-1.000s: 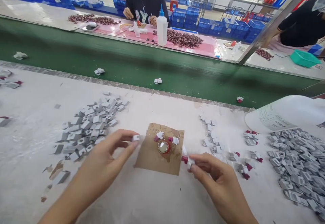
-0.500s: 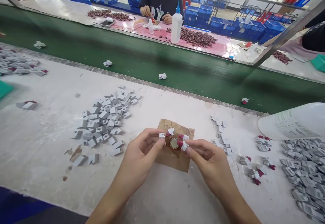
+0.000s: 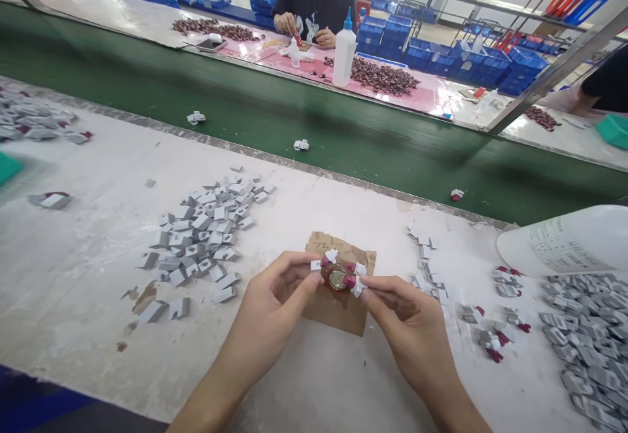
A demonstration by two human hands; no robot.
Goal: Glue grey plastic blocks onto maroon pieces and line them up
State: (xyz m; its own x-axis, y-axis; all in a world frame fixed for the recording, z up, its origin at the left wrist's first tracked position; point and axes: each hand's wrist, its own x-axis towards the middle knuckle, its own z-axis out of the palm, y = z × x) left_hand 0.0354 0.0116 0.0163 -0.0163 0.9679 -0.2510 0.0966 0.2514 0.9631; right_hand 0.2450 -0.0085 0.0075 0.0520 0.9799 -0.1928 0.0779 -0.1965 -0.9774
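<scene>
Between the thumb and forefinger of my left hand [image 3: 280, 295] is a small grey plastic block [image 3: 315, 265]. My right hand [image 3: 405, 305] pinches a white and dark red plastic piece [image 3: 357, 285], its red end at the edge of a small round dish [image 3: 337, 279]. That dish sits on a piece of brown cardboard [image 3: 333, 315] stained with brownish liquid. Two more white and red pieces rest around the dish: one piece [image 3: 330, 256] at its upper left, another [image 3: 360, 268] just above my right fingertips.
A heap of grey blocks [image 3: 206, 224] lies left of the cardboard. Grey parts [image 3: 589, 341] are piled at right, below a large white bottle [image 3: 564, 240]. Beyond runs a green conveyor belt [image 3: 245, 119] carrying scattered pieces. Across it sits a person [image 3: 314, 1] handling small parts.
The pieces on the green belt have shifted left. Both hands stay nearly in place, still pinching their parts beside the dish.
</scene>
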